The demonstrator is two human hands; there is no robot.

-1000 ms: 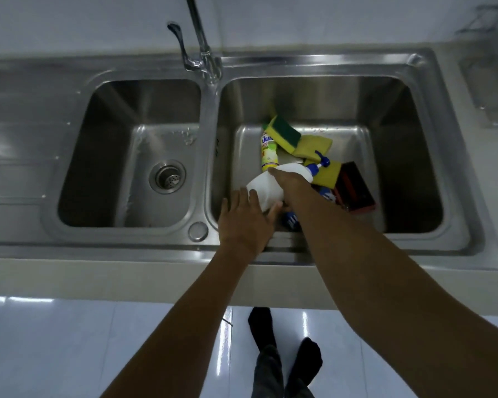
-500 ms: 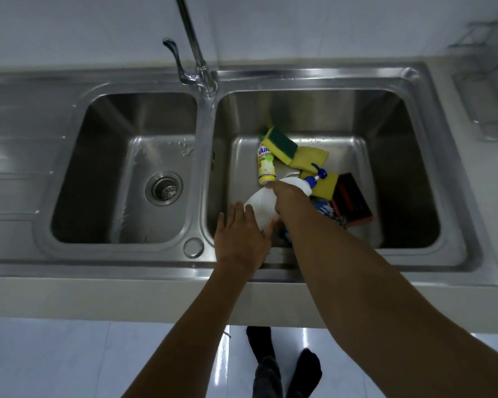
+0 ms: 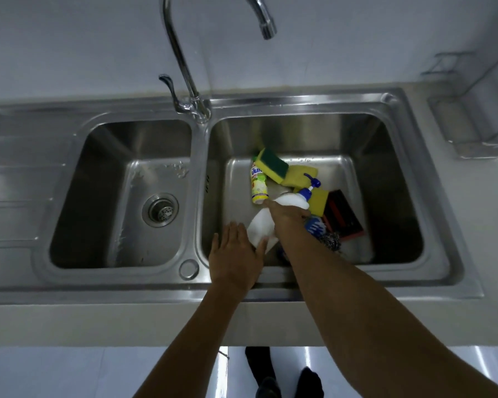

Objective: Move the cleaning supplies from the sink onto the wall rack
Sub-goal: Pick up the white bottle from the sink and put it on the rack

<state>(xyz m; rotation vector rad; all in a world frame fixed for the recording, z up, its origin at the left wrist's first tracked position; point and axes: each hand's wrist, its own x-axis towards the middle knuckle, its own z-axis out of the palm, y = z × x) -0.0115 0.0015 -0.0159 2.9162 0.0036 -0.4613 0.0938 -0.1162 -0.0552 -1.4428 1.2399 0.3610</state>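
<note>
Cleaning supplies lie piled in the right basin of the steel sink. My right hand is closed around a white spray bottle with a blue nozzle. My left hand rests flat with fingers spread against the bottle's base. Beside them lie a yellow dish soap bottle, yellow-green sponges, a red-black scrub block, a blue-white brush and a steel wool pad. The metal wall rack hangs at the right edge.
The tall curved faucet rises between the two basins. The left basin holds only a drain strainer. A draining board extends left. The white counter edge runs along the front, with tiled floor and my feet below.
The view has tilted upward, showing more faucet and wall. Both hands stay on the white spray bottle, in nearly the same grip and place.
</note>
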